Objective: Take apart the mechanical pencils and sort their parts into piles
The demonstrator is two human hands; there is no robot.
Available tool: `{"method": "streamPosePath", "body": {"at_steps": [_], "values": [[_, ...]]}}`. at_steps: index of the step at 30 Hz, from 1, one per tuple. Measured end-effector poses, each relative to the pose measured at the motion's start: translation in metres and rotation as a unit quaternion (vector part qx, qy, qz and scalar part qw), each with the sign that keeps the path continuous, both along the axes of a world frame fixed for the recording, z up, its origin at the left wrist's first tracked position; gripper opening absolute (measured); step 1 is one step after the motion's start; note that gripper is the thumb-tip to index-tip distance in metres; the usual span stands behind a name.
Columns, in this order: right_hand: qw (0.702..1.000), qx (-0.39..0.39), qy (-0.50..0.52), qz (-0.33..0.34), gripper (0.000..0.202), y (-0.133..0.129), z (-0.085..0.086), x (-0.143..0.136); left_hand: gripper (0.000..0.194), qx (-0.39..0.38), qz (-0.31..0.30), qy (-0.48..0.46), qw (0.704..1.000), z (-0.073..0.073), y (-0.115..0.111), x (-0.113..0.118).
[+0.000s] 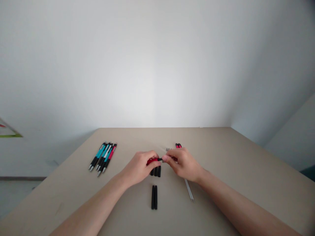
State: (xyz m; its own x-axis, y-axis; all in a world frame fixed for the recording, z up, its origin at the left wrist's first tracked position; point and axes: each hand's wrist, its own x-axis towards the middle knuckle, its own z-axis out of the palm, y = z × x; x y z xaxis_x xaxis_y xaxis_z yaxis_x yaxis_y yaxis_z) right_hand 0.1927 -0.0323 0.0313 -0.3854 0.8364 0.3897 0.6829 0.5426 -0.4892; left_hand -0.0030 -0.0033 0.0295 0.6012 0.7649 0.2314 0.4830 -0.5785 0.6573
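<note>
My left hand [144, 165] is closed around a red pen barrel [153, 160], which lies sideways above the middle of the table. At the barrel's right end is a black part [159, 159], pinched between the thumb and finger of my right hand [180, 163]. Just below the hands lie several short black pen parts [156, 171], their upper ends partly covered by my left hand. Closer to me, two longer black tubes [154, 197] rest side by side. Thin pale refills [189, 190] stick out from under my right hand.
Several assembled pens [103, 157] in turquoise, white and red lie in a group at the left. Behind my right hand are red and black pen parts [178, 145] and small metallic pieces [168, 149]. The beige table [211, 141] meets a white wall at its far edge.
</note>
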Motion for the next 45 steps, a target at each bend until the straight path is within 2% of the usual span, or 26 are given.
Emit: {"method": "streamPosePath", "body": {"at_steps": [3, 10, 15, 17, 21, 24, 30, 37, 42, 45], "values": [[1.0, 0.001, -0.013, -0.007, 0.037, 0.0006, -0.0007, -0.0003, 0.023, 0.015, 0.006, 0.004, 1.0, 0.0012, -0.0007, 0.0003], [1.0, 0.02, 0.021, 0.01, 0.021, -0.0007, 0.0023, 0.0006, 0.034, -0.026, -0.033, 0.0, 0.999, 0.0041, -0.0023, -0.0003], [1.0, -0.011, -0.014, -0.019, 0.038, -0.0013, 0.0021, 0.0009, 0.026, 0.028, -0.018, 0.021, 0.999, 0.0025, -0.0007, -0.0004], [0.999, -0.012, -0.023, -0.029, 0.041, -0.0011, 0.0018, 0.0, 0.026, 0.027, -0.025, 0.018, 0.999, 0.0022, -0.0005, -0.0002], [1.0, 0.015, 0.003, -0.012, 0.027, -0.0011, 0.0024, -0.0013, 0.03, -0.012, -0.044, -0.004, 0.999, 0.0024, -0.0012, -0.0002], [1.0, 0.026, 0.013, -0.001, 0.022, -0.0013, 0.0022, -0.0007, 0.03, -0.009, -0.041, -0.002, 0.999, 0.0018, -0.0011, -0.0006], [0.999, -0.002, -0.015, -0.03, 0.038, 0.0001, -0.0011, -0.0001, 0.027, 0.032, -0.031, 0.014, 0.999, -0.0004, 0.0002, -0.0005], [0.999, 0.03, 0.022, -0.01, 0.016, -0.0017, -0.0007, -0.0006, 0.029, 0.006, -0.04, 0.005, 0.999, 0.0012, 0.0004, -0.0008], [0.999, 0.007, -0.005, -0.036, 0.036, 0.0003, -0.0033, 0.0002, 0.026, 0.035, -0.027, 0.017, 0.999, -0.0009, 0.0012, -0.0006], [0.999, 0.011, -0.001, -0.037, 0.033, 0.0007, -0.0028, -0.0005, 0.026, 0.018, -0.036, 0.007, 0.999, -0.0003, 0.0005, -0.0008]]}}
